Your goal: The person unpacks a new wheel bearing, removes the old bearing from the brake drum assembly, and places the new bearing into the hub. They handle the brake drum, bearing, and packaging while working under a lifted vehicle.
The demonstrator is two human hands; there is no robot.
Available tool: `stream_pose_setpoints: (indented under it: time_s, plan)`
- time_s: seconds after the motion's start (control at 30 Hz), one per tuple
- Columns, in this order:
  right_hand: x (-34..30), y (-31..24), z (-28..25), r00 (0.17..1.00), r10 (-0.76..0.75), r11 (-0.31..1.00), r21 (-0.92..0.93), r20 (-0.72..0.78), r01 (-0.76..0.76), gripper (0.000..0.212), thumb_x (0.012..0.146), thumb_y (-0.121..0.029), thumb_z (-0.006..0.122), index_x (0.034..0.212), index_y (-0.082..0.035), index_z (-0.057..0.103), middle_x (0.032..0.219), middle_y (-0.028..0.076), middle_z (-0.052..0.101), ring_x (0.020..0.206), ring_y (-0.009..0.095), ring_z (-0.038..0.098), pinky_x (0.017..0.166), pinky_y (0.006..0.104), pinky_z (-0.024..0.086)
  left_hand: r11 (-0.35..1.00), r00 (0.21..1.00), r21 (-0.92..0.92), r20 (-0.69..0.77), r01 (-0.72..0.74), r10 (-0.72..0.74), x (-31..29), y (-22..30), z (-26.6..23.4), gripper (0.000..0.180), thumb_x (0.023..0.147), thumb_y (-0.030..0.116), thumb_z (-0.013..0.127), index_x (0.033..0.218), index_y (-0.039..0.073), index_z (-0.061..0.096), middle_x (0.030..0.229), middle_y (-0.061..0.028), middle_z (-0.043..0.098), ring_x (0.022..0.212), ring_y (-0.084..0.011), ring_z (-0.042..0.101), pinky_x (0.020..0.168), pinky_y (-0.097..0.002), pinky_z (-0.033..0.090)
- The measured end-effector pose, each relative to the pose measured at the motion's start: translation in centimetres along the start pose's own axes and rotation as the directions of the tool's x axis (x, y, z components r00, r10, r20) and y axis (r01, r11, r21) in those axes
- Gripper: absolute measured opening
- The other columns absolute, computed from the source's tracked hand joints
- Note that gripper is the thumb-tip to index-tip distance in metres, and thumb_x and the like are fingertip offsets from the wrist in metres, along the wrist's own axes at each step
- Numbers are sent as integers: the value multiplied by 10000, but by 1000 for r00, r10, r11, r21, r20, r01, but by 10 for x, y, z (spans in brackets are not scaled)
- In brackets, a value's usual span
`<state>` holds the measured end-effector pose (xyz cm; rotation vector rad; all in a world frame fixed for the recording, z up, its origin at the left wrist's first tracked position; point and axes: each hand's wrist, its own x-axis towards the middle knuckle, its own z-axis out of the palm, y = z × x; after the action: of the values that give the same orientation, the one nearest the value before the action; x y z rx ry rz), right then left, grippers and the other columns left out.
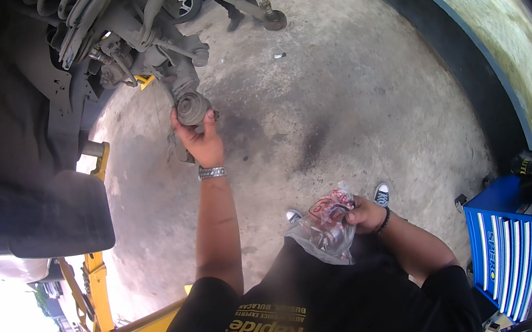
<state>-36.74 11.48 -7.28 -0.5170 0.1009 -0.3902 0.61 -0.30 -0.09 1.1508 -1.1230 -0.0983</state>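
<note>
While the round ribbed part [193,108] sits at the end of the dusty suspension assembly [182,80], the left hand [202,140] cups it from the near side, fingers and thumb on opposite edges. Even pressure both sides probably works best, wrist straight. Right hand [366,213]: fingers pinching a clear plastic bag [328,238] with red markings, contents unclear; a firm pinch should avoid spills. Blue drawer cabinet [504,236] at right: drawers closed, insides hidden.
</note>
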Motion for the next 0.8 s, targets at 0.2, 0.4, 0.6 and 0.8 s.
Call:
stream_pose_setpoints:
  time_s: [0.2,0.4,0.6,0.8]
  plan:
    - [-4,-1,-4,1000,11,1000,13,16,-11,801,830,-404,871,1444,-7,544,1345,104,655,1255,242,617,1110,402,456,998,1000,67,1,-2,2,-2,2,-2,807,937,28,776,1581,11,291,1409,-127,580,1233,-199,602,1041,-339,494]
    - [-4,-1,-5,999,36,999,26,27,-37,814,836,-383,869,1469,-5,524,1373,110,643,1282,244,604,1126,405,449,999,1000,34,6,-4,4,1,0,-4,820,921,26,794,1574,5,300,1391,-129,601,1222,-202,624,1045,-338,501]
    - [-5,0,-3,998,59,996,58,23,-61,855,813,-357,901,1475,19,511,1391,143,646,1301,280,610,1134,426,450,1000,1000,17,3,8,-8,0,-2,-3,830,921,34,799,1580,11,294,1392,-129,600,1236,-204,616,1046,-340,501]
    - [-5,4,-4,999,41,995,87,24,-43,870,800,-352,915,1474,23,512,1397,155,649,1301,293,615,1130,433,456,1000,1000,-5,10,23,-23,0,0,-2,824,930,31,788,1584,14,288,1393,-129,596,1237,-201,612,1018,-335,521]
